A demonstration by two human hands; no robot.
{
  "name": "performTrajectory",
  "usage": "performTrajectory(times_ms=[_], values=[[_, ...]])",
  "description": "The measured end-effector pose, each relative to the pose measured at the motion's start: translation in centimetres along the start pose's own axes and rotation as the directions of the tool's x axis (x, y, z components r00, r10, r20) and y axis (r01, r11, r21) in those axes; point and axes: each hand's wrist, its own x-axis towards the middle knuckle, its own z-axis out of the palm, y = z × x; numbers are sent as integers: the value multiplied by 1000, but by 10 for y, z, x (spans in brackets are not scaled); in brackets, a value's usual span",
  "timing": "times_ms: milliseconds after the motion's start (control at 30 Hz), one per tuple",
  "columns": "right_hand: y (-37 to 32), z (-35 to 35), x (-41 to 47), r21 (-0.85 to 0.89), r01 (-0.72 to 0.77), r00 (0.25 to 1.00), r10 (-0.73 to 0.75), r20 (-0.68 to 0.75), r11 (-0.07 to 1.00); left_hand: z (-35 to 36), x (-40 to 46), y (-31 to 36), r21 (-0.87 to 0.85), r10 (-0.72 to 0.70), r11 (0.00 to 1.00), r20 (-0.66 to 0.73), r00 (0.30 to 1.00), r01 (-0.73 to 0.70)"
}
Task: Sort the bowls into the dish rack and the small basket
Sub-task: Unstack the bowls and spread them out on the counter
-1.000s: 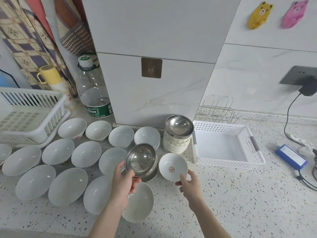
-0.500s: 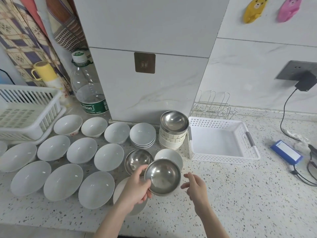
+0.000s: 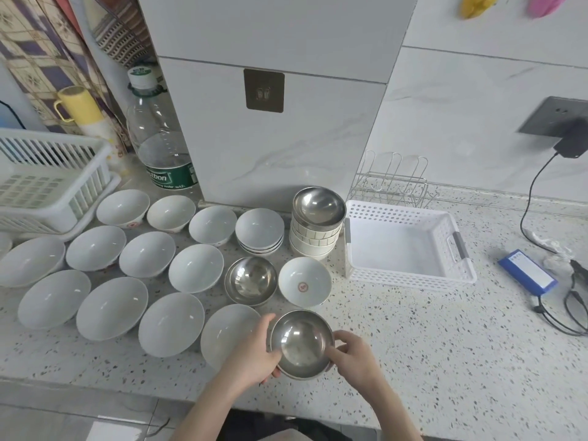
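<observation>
A small steel bowl [image 3: 300,343] is held above the counter's front edge. My left hand [image 3: 251,354] grips its left rim and my right hand [image 3: 353,354] grips its right rim. Behind it sit more steel bowls [image 3: 251,280] nested together and a white bowl with a red mark [image 3: 304,285]. Several white bowls [image 3: 111,302] cover the counter to the left. A stack of white bowls topped by a steel bowl [image 3: 319,206] stands by the small white basket [image 3: 410,276], which holds nothing. The white dish rack [image 3: 47,183] stands at the far left.
A large water bottle [image 3: 159,138] and a yellow-lidded flask [image 3: 84,111] stand at the back left. A wire rack [image 3: 394,183] stands behind the basket. A blue box [image 3: 526,272] and cables [image 3: 572,300] lie at the right, below a plugged-in charger [image 3: 569,141].
My left hand lifted a steel bowl off the nested steel bowls and brought it toward me. My right hand moved in and took hold of its right rim.
</observation>
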Motion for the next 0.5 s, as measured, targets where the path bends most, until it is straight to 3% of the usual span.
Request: performTrajectory(times_ms=[233,500], values=[[-1,6,3,-29,3,1000,-2,12,1000,-3,5,-4,86,-24,996,-14,1000,25],[1,8,8,-91,-34,999,35,5,995,-6,7,2,112,-77,992,107,991,65]])
